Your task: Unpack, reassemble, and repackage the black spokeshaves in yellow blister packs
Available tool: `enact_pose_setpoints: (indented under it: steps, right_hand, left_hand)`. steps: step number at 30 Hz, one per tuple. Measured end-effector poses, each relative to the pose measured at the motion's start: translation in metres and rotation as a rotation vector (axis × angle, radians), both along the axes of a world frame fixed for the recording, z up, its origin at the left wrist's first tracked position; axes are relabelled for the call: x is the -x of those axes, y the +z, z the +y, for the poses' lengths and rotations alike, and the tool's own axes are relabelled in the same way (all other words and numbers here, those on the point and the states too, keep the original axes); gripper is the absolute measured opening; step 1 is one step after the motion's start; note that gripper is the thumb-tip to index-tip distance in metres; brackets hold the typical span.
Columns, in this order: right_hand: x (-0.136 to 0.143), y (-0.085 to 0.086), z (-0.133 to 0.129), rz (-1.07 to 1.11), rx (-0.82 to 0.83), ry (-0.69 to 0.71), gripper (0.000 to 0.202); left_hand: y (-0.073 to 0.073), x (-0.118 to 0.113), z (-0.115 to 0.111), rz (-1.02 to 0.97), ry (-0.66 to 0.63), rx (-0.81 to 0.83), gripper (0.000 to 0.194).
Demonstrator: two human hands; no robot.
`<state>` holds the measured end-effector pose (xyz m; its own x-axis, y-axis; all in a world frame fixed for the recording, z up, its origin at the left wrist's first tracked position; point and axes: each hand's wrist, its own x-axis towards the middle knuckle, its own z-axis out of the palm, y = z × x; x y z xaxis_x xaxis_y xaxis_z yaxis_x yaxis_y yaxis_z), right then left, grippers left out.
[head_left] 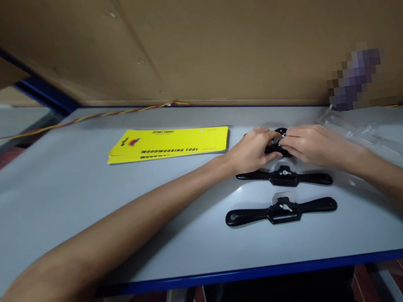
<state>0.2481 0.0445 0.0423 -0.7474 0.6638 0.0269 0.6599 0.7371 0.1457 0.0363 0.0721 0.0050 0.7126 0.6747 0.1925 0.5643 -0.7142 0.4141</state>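
Both hands meet over a black spokeshave [283, 151] at the back of a column of such tools. My left hand [254, 150] has its fingers closed round the tool's middle from the left. From the right, my right hand [311, 144] pinches at the metal fitting there; its fingertips partly hide the part. Just in front lies a second black spokeshave [285, 176], with a small silver screw at its centre. Nearer the table edge rests a third black spokeshave [284, 212], its grey blade sticking up behind the body.
Yellow printed cards [170, 142] lie stacked left of my hands on the grey table [81, 203]. Clear plastic packaging [380, 141] lies behind my right forearm. A cardboard wall [207, 35] rises at the back, with a twisted red and yellow wire [106, 115] along its foot.
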Motion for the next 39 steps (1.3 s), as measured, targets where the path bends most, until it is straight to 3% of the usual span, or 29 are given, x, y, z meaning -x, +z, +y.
enact_pose_setpoints:
  steps: [6,15,19,24,30,34,39]
  right_hand:
    - [0.01,-0.003,-0.006,0.027,-0.019,0.002,0.024]
    - [0.0,-0.003,0.005,0.262,0.194,0.008,0.022]
    - [0.0,0.0,0.004,0.151,0.127,-0.032,0.019]
    - [0.009,-0.002,-0.002,0.026,0.036,-0.144,0.031]
    - [0.003,0.007,-0.002,0.133,0.281,-0.052,0.032]
    - [-0.003,0.013,-0.001,0.064,0.176,-0.052,0.027]
    - [-0.005,0.011,0.0,-0.006,0.095,-0.026,0.028]
  left_hand:
    - [-0.003,-0.001,0.002,-0.052,-0.021,0.0,0.029]
    - [-0.005,-0.001,0.002,-0.073,-0.03,-0.001,0.029]
    - [-0.005,-0.001,0.002,-0.067,-0.018,-0.006,0.035]
    - [-0.007,0.001,0.002,-0.07,-0.022,-0.024,0.035]
    - [-0.01,0.001,0.003,-0.092,-0.026,-0.034,0.037]
    - [-0.009,0.001,0.002,-0.083,-0.034,-0.022,0.033]
    - [-0.007,0.002,0.0,-0.127,0.003,0.012,0.049]
